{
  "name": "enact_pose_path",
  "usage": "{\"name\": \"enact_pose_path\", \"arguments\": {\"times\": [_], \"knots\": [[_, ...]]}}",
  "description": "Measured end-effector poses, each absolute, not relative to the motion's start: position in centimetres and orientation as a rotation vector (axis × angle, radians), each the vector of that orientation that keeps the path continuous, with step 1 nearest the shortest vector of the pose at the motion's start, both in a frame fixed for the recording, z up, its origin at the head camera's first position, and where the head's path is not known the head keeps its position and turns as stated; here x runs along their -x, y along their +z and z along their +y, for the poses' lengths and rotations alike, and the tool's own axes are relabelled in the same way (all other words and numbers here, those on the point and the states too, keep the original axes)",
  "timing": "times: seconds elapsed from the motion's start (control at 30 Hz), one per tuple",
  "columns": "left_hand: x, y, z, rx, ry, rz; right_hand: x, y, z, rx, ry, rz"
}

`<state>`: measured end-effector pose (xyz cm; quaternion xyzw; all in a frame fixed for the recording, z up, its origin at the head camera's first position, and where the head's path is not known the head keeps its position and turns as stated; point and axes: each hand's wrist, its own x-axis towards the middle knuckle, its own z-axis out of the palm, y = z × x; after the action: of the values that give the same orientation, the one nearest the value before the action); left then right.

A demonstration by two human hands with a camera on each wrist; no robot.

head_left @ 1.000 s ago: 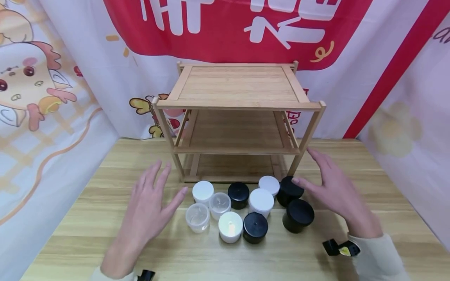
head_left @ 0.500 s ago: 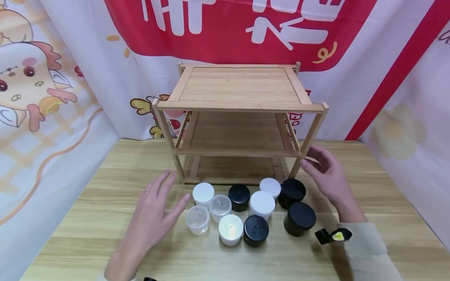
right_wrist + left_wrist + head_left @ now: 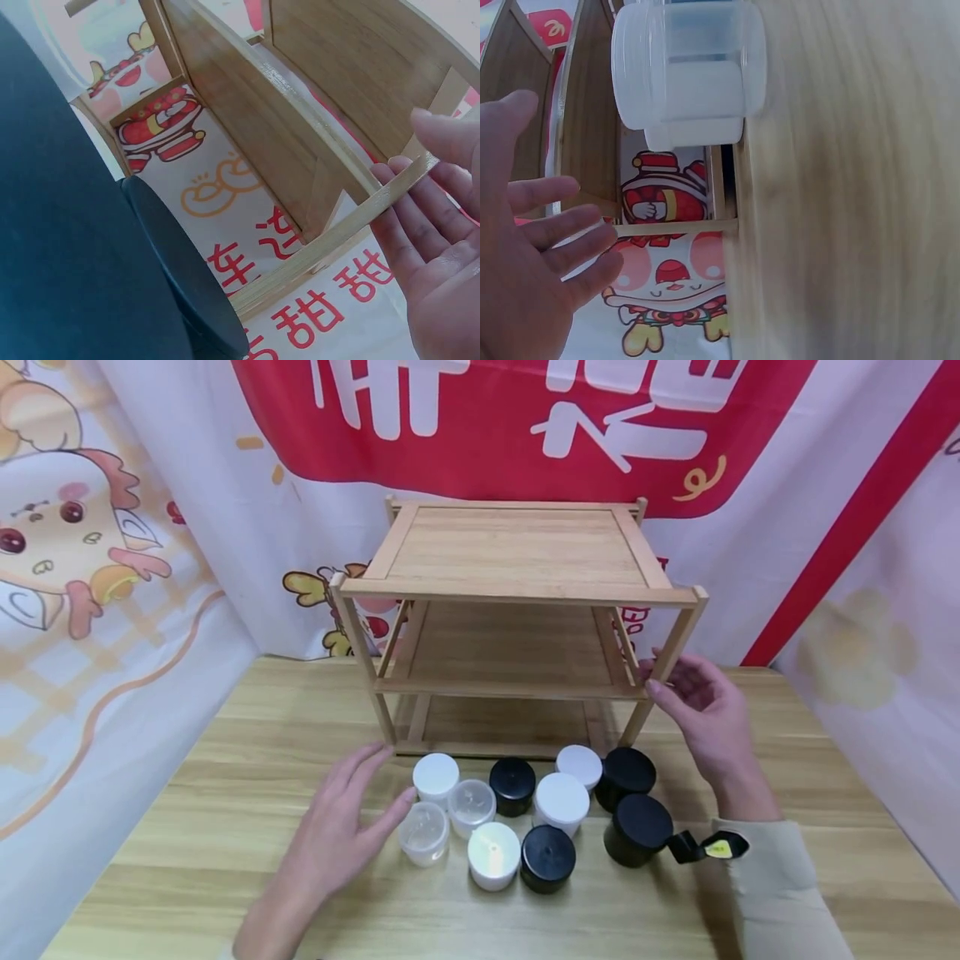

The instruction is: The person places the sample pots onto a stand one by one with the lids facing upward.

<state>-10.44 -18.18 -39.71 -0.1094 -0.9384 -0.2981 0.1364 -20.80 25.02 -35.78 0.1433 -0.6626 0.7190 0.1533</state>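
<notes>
A three-tier wooden rack point(image 3: 517, 547) stands at the back of the table. My right hand point(image 3: 712, 718) is at its front right post point(image 3: 678, 631), with the thumb in front and the fingers bent behind; the right wrist view shows the fingers point(image 3: 424, 225) against the wood. My left hand point(image 3: 337, 835) is spread with nothing in it, fingertips close to the rack's left front foot. Just right of its thumb is a clear lidded jar point(image 3: 424, 833). A second clear jar point(image 3: 472, 807), a white jar point(image 3: 436, 779) and a black jar point(image 3: 513, 786) stand near it.
More round jars stand in front of the rack, including a white jar point(image 3: 493, 856), a black jar point(image 3: 548, 857) and a black jar point(image 3: 637, 829) near my right wrist. Printed cloth point(image 3: 187, 610) hangs behind and on both sides of the wood-grain table point(image 3: 225, 793).
My right hand has moved from above the black jars back to the rack's right post and closed around it. My left hand has drifted slightly right, nearer the rack's left foot.
</notes>
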Motion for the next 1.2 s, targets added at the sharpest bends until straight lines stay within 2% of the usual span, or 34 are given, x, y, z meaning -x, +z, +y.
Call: {"name": "enact_pose_path", "arguments": {"times": [0.27,0.5,0.8,1.2], "knots": [[10.7,-41.5,-18.1,0.371,-1.398,-2.644,21.0,-36.1,25.1,-0.365,2.050,-1.939],[10.5,-42.8,-18.8,0.268,-1.795,-2.640,21.0,-35.8,25.1,-0.336,2.083,-1.932],[10.6,-43.8,-19.4,0.345,-2.049,-2.546,21.1,-35.8,25.1,-0.338,2.109,-1.926],[10.6,-44.4,-19.7,0.339,-2.072,-2.627,21.2,-36.2,25.0,-0.353,2.128,-1.883]]}}
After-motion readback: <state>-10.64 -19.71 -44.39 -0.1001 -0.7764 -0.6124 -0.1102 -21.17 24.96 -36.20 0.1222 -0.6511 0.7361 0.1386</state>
